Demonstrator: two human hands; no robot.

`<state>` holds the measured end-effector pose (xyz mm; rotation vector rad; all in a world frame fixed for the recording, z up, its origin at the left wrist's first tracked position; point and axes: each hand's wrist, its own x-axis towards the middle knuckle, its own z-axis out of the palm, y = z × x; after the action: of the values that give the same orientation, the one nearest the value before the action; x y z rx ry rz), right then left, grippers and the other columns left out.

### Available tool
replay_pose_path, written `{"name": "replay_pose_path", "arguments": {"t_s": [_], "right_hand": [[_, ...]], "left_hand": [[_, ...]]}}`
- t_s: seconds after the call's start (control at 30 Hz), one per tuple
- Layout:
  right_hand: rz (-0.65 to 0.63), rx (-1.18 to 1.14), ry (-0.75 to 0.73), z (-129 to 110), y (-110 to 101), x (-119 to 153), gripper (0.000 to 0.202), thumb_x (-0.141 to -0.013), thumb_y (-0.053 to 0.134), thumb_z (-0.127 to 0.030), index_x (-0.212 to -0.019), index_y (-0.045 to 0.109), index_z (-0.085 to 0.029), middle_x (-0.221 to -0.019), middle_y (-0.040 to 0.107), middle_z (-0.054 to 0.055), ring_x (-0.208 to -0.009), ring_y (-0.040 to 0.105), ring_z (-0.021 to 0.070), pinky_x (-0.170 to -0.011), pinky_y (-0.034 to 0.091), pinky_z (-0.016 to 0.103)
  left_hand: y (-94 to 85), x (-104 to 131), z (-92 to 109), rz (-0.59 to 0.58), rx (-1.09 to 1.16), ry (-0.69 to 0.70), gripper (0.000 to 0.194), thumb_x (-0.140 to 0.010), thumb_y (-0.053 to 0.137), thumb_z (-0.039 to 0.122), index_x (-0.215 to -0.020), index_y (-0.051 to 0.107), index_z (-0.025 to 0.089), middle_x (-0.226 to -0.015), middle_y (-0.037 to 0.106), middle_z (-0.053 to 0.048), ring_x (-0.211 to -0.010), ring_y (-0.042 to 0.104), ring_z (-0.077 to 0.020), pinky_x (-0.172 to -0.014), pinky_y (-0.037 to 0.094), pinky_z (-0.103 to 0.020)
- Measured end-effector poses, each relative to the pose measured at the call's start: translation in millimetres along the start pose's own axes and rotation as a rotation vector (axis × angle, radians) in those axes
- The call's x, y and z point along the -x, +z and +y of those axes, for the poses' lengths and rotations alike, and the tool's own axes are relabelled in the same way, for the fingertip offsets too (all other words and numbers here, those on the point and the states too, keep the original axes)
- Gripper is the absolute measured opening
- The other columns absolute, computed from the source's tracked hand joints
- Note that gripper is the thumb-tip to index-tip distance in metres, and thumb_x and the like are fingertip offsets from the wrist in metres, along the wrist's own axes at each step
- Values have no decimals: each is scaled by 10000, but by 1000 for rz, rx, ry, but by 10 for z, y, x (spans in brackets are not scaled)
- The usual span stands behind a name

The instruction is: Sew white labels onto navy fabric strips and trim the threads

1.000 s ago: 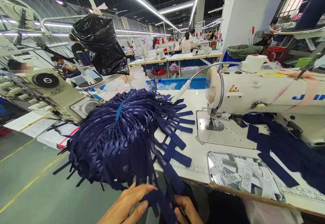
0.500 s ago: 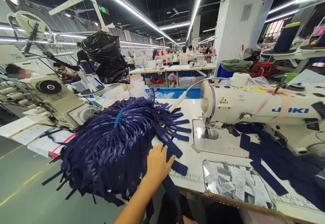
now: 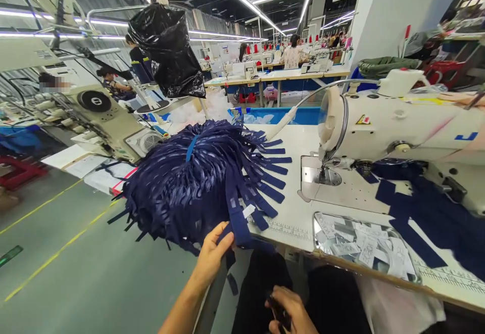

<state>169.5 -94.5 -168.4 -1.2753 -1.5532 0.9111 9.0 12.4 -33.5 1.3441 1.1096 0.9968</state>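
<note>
A large bundle of navy fabric strips (image 3: pixel 170 187), bound by a blue tie (image 3: pixel 191 148), lies on the left part of the white table. My left hand (image 3: pixel 216 243) pinches the edge of a navy strip (image 3: pixel 238 220) at the table's front edge. A small white label (image 3: pixel 248 210) shows beside that strip. Low in the view, over my lap, my right hand (image 3: pixel 288 309) is curled round a small dark tool (image 3: pixel 279 314), whose exact shape is unclear.
A sewing machine (image 3: pixel 379 122) stands at the right, with navy strips (image 3: pixel 428 212) beneath its arm. In front lies a metal tray (image 3: pixel 316 238) of white labels. Another machine (image 3: pixel 102 116) and a black plastic bag (image 3: pixel 170 53) are at the left. People sit further back.
The view has shifted right and down. My left hand has gone from resting spread on the strips to pinching one. My right hand has come further into view with the dark tool.
</note>
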Motion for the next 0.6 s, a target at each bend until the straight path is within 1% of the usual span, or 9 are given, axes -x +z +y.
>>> {"name": "replay_pose_path", "arguments": {"t_s": [0.07,0.13,0.2,0.3,0.4,0.5,0.6], "right_hand": [[25,98,-47,-7,-23,-11,454,-753,427,-623,-686,566,-196,-647,559,66,-620,543,206,-696,442,354],[17,168,-90,-50,-70,-66,426,-798,394,-580,-674,524,-193,-624,528,44,-574,519,178,-608,436,307],[28,241,-106,-127,-127,-141,405,-826,368,-548,-688,494,-190,-623,507,29,-553,502,162,-529,404,270],[94,392,-112,-257,-198,-247,365,-831,389,-524,-717,479,-189,-623,498,10,-539,491,149,-509,372,256],[159,528,-182,-335,-232,-323,373,-827,395,-533,-711,475,-188,-622,513,9,-540,495,152,-531,366,263],[207,605,-237,-316,-219,-348,398,-837,378,-535,-658,458,-188,-576,512,1,-497,478,145,-526,347,263],[199,593,-231,-205,-157,-314,421,-837,375,-541,-625,456,-187,-549,514,0,-473,458,137,-511,320,257]], "left_hand": [[-30,31,21,40,138,-43,305,-689,614,441,-656,517,154,-554,469,36,-538,413,-87,-558,345,-196],[-19,31,66,55,237,-74,307,-666,646,428,-644,512,152,-562,480,35,-545,422,-83,-566,350,-191],[8,19,110,60,280,-82,300,-658,661,412,-640,511,153,-570,489,35,-550,426,-80,-575,354,-187],[37,0,137,55,263,-53,286,-679,647,401,-635,508,155,-564,494,33,-560,433,-84,-580,349,-188],[41,-10,114,50,219,-25,287,-703,622,407,-629,503,156,-559,495,31,-560,434,-88,-577,344,-193],[37,-10,81,40,162,-8,295,-718,601,425,-637,508,157,-567,496,28,-562,431,-91,-565,338,-193],[29,-8,61,26,123,2,302,-735,578,441,-648,506,161,-581,498,21,-595,443,-104,-561,340,-194]]}}
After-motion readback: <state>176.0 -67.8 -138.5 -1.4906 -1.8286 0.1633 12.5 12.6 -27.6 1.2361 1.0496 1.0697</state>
